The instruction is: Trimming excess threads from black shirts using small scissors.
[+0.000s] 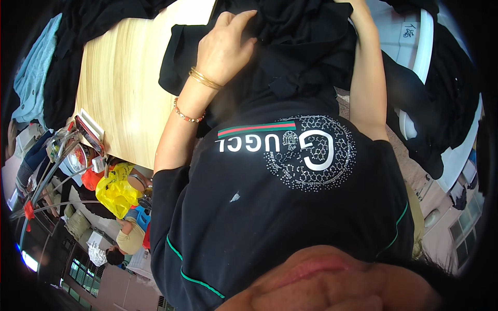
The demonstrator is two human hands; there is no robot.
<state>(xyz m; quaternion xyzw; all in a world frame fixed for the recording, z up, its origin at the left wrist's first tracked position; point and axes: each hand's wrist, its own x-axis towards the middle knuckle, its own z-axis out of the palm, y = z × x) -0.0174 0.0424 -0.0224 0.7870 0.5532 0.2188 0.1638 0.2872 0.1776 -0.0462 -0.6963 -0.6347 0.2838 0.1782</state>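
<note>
While the pale table [122, 85] spreads off to the left, the black cloth [306, 57] lies bunched before the person's chest and overlaps the table's right side, so its loose folds could, I think, slide off if their weight pulled unevenly. The left hand [226, 45] has thumb and forefinger apart over the cloth, likely too slack to check a slide; I can't tell the grip of the right hand [356, 6], mostly out of view, and the gold bangles [203, 79] could snag.
</note>
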